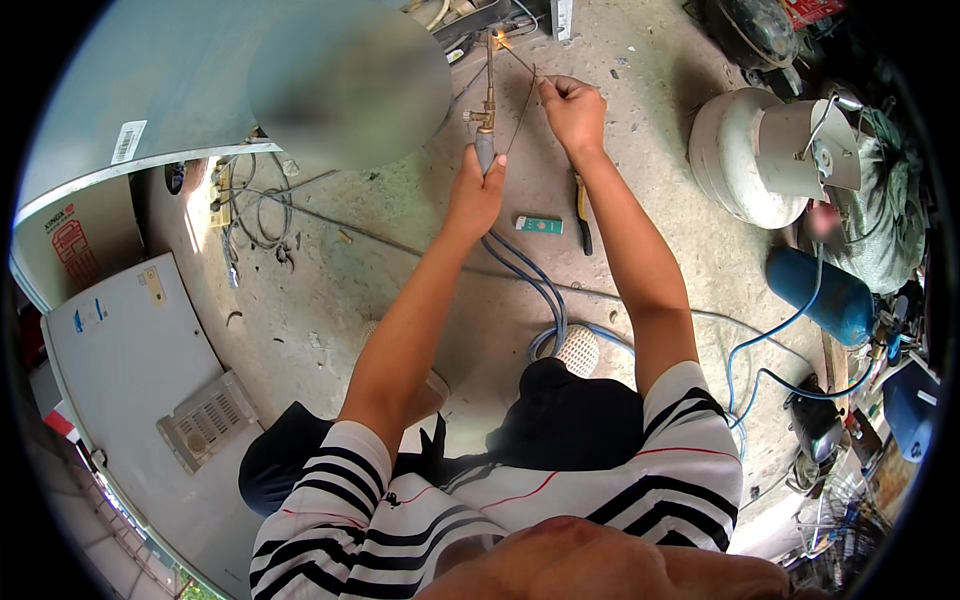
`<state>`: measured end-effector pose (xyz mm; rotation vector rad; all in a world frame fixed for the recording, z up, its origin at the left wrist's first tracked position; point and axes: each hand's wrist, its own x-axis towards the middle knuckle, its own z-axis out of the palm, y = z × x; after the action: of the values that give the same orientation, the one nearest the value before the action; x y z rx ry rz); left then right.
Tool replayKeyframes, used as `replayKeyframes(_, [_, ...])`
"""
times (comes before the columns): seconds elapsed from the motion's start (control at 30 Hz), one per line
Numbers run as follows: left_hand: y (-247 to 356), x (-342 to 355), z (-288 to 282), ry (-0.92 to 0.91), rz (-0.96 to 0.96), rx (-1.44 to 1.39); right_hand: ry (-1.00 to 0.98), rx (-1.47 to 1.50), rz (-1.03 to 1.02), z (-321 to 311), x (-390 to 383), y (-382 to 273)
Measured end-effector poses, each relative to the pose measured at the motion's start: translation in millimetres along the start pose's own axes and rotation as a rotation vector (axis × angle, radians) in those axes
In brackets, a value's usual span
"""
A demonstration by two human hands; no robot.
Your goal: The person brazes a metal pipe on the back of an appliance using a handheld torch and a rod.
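Note:
My left hand (470, 195) is closed round the grey handle of a brass gas torch (488, 115), whose tube points away from me. A small orange glow (501, 40) shows at its tip, beside metal parts at the far edge. To the right, my right hand (578, 115) pinches a thin metal rod (518, 60) that slants up to the glow. Another thin length hangs between the two hands; whether it is the same rod bent back I cannot tell. Below them on the floor lie a small green box (540, 225) and a tool with yellow-and-black handles (582, 215).
Blue hoses (545, 285) coil by my foot. A white gas cylinder (735, 150) and a blue cylinder (820, 295) stand and lie at right. A large grey-blue panel (190, 80) and a white appliance (130, 330) fill the left. Cables (270, 200) cross the concrete floor.

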<state>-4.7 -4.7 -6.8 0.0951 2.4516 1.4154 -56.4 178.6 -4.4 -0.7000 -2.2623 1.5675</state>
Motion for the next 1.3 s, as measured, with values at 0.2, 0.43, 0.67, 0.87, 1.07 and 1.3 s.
replayKeyframes(0.2, [-3, 0, 0, 0.01, 0.014, 0.015, -0.021, -0.025, 0.012, 0, -2, 5])
replayKeyframes(0.43, [0, 0, 1, 0.012, 0.035, 0.026, 0.014, -0.014, -0.011, -1, 0, 3])
replayKeyframes(0.67, [0, 0, 0, 0.004, 0.026, 0.016, 0.013, -0.025, -0.048, 3, 5, 4])
replayKeyframes(0.87, [-3, 1, 1, 0.009, 0.021, 0.019, 0.013, 0.009, -0.023, 6, 4, 9])
replayKeyframes(1.07, [-2, 1, 1, 0.012, 0.016, 0.014, 0.017, 0.007, -0.038, 4, 3, 5])
replayKeyframes(1.3, [3, 0, 0, 0.022, 0.009, 0.006, -0.051, -0.075, 0.007, 4, 8, 6])
